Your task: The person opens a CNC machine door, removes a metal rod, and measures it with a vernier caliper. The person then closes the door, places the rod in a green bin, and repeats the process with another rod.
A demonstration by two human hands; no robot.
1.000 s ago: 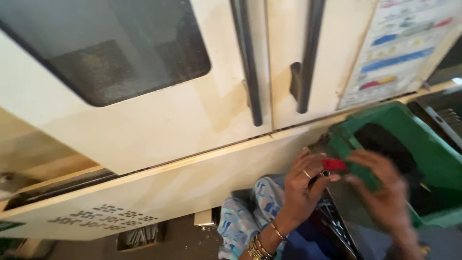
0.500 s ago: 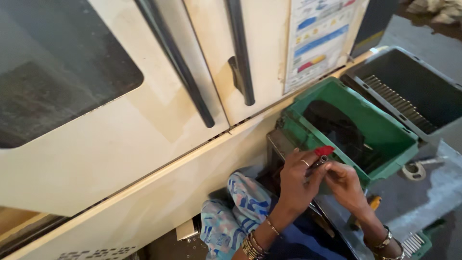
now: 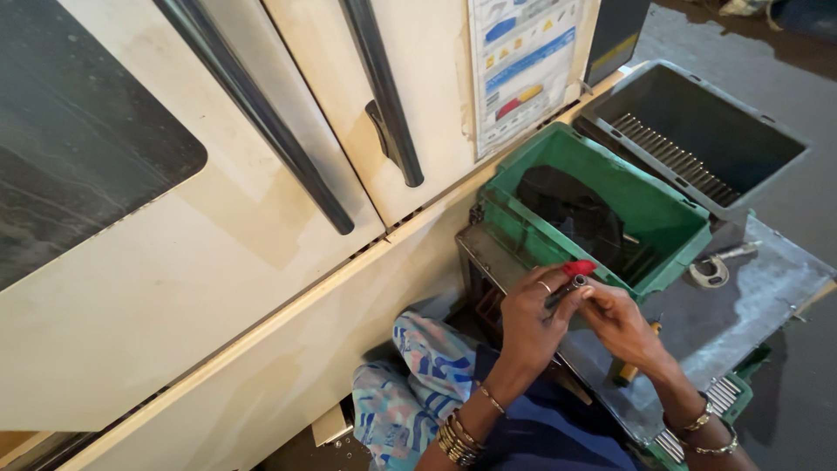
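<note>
- just in front of the green bin [image 3: 671,222], our two hands meet over the edge of a grey metal tray [image 3: 758,288].
- our left hand [image 3: 532,318] curls around a small dark metal rod [image 3: 565,291], fingers pressed in on it, a ring on one finger.
- our right hand [image 3: 621,321] pinches the same rod at its tip, close against the left fingers.
- we see a small red piece [image 3: 579,268] right above the rod's end, touching or nearly touching the fingers; we cannot tell which hand bears it.
- inside the green bin lies a dark round mass [image 3: 571,209].
- beyond it stands a grey bin [image 3: 697,105] with a row of thin metal pins along its floor.
- on the tray, to the right, rests a micrometer [image 3: 719,266].
- a cream machine door [image 3: 174,288] with dark bar handles rises on our left.
- bangles ring both our wrists.
</note>
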